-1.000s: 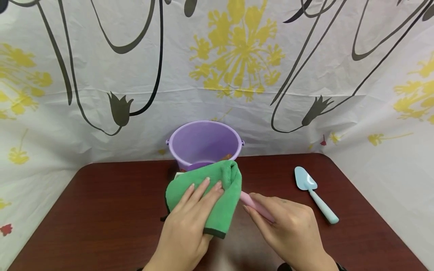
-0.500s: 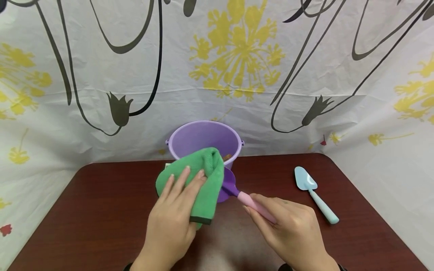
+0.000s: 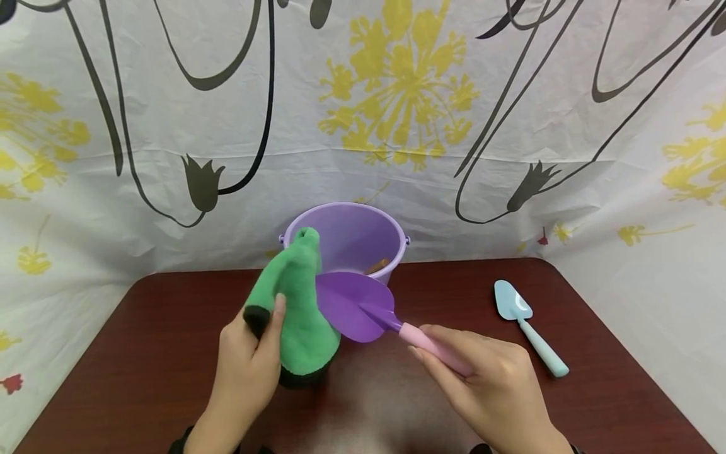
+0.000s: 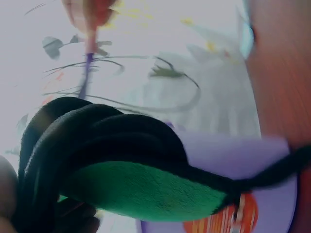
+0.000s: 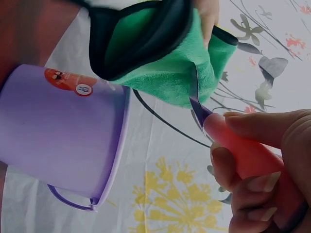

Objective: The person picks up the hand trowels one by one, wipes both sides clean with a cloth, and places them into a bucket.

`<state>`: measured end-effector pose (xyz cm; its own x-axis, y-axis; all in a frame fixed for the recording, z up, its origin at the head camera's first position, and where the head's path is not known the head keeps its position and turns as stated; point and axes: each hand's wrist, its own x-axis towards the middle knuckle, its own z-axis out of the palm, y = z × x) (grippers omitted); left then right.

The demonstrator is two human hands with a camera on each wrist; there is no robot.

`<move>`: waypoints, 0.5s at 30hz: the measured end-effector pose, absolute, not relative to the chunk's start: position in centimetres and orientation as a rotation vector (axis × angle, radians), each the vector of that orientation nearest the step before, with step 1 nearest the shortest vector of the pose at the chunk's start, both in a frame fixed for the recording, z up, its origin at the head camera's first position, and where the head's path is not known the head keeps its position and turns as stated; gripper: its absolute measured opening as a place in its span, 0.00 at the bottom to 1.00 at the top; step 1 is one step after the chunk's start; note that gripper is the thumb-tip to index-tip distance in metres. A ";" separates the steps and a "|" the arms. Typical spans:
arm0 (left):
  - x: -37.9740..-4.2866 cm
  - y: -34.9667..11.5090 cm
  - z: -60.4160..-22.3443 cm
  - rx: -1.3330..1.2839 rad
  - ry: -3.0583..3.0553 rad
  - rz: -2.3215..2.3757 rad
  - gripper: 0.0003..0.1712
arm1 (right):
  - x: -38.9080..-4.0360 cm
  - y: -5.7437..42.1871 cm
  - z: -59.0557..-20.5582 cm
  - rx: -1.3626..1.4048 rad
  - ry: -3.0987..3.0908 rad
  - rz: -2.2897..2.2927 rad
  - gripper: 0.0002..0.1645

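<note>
My right hand grips the pink handle of a purple toy shovel, its blade held up over the table and pointing left. A folded green cloth with black edging is in my left hand, the thumb lying over its near side. The cloth's right side meets the tip of the blade in the head view. Seen from the right wrist, the blade shows edge-on against the cloth, and my fingers wrap the handle. Some left-hand fingers are hidden behind the cloth.
Behind the cloth and shovel stands a purple bucket with a brown item inside. A light blue trowel lies on the right of the dark red-brown table. A patterned white sheet hangs behind the table.
My left hand has moved left with the cloth and turned, so the thumb now faces up. The purple blade, covered by the cloth before, is in full view. My right hand has barely moved.
</note>
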<state>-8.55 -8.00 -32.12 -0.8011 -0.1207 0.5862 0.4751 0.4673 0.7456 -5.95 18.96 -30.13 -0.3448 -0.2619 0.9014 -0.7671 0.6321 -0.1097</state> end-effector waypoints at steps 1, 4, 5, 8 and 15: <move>-8.5 -8.1 -31.9 -0.256 -2.157 -1.445 0.16 | -6.0 18.9 -30.1 0.810 -1.910 0.670 0.18; -8.4 -8.3 -31.4 -0.150 -2.172 -1.741 0.19 | -6.0 18.9 -30.2 0.793 -1.933 0.695 0.18; -8.4 -8.3 -31.3 -0.148 -2.144 -1.870 0.19 | -6.0 18.9 -30.3 0.790 -1.940 0.706 0.18; -8.2 -8.4 -31.2 -0.176 -2.002 -2.236 0.22 | -5.9 19.0 -30.5 0.786 -1.963 0.753 0.18; -8.4 -8.2 -32.2 -0.496 -1.643 -2.771 0.23 | -5.7 19.0 -30.8 0.812 -2.008 0.851 0.09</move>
